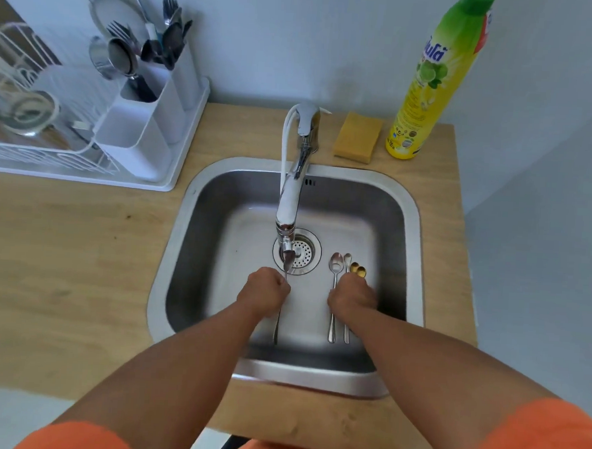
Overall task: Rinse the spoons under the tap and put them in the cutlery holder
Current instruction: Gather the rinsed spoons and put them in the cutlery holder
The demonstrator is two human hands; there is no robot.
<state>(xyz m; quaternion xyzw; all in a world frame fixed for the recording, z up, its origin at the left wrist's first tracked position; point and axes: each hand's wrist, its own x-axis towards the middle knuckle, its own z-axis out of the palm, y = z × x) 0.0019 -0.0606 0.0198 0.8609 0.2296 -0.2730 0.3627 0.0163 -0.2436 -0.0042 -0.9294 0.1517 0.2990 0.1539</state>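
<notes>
My left hand [265, 291] grips a long silver spoon [287, 260] by its handle, bowl up under the tap's spout [287, 224]. My right hand [352, 297] is curled over several spoons lying on the sink floor: a silver spoon [336, 264], a thinner silver one [347, 259] and two gold-bowled spoons [358, 269]. Whether it grips any of them I cannot tell. The white cutlery holder [149, 120] stands at the back left, in the dish rack, with forks and spoons in it.
The steel sink [241, 194] is set in a wooden counter [62, 263]. A white dish rack [34, 155] with bowls stands at the left. A yellow sponge [357, 136] and a dish soap bottle [429, 83] stand behind the sink. The drain strainer [303, 250] lies under the spout.
</notes>
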